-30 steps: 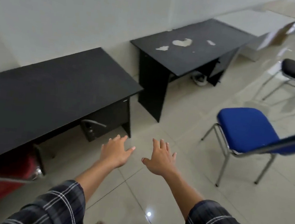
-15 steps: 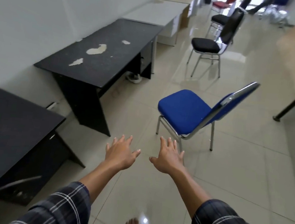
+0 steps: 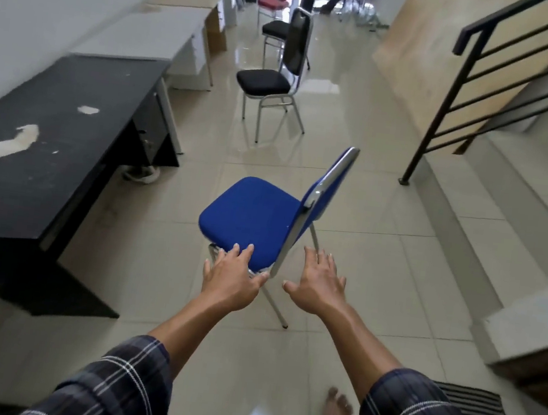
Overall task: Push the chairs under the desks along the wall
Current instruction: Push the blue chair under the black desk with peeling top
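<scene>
Two hands, both spread, grasping nothing: left hand (image 3: 231,276) over the near seat edge of the one blue chair (image 3: 251,215), contact unclear; right hand (image 3: 318,281) beside its backrest; chair at centre, apart from the one black desk (image 3: 48,152) at left; two black chairs upper centre, near black chair (image 3: 264,82) and far black chair (image 3: 277,30).

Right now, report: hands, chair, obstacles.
Left hand open at seat edge of blue chair, contact unclear; right hand open beside it. Chair not yet under black desk. White object under desk.
</scene>
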A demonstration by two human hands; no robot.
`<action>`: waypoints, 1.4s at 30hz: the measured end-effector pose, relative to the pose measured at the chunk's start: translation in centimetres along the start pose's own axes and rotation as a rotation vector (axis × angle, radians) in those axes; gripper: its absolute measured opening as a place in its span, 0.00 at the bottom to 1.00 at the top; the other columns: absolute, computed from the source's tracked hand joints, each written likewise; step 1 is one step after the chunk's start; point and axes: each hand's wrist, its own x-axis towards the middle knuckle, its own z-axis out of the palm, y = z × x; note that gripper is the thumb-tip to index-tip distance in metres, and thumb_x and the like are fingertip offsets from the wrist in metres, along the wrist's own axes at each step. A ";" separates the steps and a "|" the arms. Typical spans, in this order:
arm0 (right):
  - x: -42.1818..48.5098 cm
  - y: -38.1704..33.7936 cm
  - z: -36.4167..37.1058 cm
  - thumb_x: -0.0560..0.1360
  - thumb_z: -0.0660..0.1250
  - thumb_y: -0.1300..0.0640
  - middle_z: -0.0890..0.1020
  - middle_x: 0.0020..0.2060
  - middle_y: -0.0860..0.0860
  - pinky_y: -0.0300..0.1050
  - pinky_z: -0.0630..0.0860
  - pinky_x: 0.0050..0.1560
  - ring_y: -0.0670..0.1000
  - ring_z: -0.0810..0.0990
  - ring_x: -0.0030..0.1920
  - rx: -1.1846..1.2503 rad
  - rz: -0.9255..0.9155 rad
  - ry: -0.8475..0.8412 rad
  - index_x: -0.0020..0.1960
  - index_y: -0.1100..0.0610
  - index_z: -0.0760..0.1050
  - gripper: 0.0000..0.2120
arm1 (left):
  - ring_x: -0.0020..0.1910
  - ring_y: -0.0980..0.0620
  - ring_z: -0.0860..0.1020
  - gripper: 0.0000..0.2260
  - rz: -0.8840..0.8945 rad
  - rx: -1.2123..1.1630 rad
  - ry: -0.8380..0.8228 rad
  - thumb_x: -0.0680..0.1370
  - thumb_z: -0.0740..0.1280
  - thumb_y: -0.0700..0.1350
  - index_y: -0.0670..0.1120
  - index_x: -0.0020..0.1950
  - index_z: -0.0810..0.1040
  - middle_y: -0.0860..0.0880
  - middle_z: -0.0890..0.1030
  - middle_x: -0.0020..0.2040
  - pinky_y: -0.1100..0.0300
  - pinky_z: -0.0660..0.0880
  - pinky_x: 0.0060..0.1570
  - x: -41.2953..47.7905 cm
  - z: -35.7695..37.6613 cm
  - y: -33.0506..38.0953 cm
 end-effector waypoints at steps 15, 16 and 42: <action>21.0 10.3 -13.3 0.77 0.67 0.45 0.59 0.78 0.55 0.55 0.64 0.73 0.56 0.60 0.76 0.125 -0.140 -0.027 0.80 0.53 0.49 0.41 | 0.77 0.46 0.53 0.36 -0.170 -0.144 0.082 0.78 0.62 0.61 0.52 0.79 0.48 0.46 0.55 0.79 0.43 0.57 0.73 18.4 3.0 15.9; 22.2 10.6 -13.7 0.78 0.66 0.45 0.60 0.77 0.56 0.53 0.64 0.72 0.56 0.63 0.75 0.151 -0.156 -0.030 0.80 0.54 0.50 0.39 | 0.77 0.46 0.54 0.35 -0.187 -0.179 0.079 0.78 0.60 0.62 0.51 0.79 0.48 0.46 0.56 0.78 0.43 0.59 0.72 19.1 3.3 16.3; 41.7 9.0 -19.0 0.74 0.71 0.58 0.75 0.46 0.59 0.68 0.80 0.54 0.61 0.81 0.49 1.269 0.474 -0.660 0.47 0.60 0.73 0.08 | 0.33 0.54 0.76 0.22 -0.848 -0.540 0.659 0.82 0.56 0.52 0.48 0.38 0.84 0.52 0.80 0.31 0.55 0.71 0.35 26.4 5.6 21.0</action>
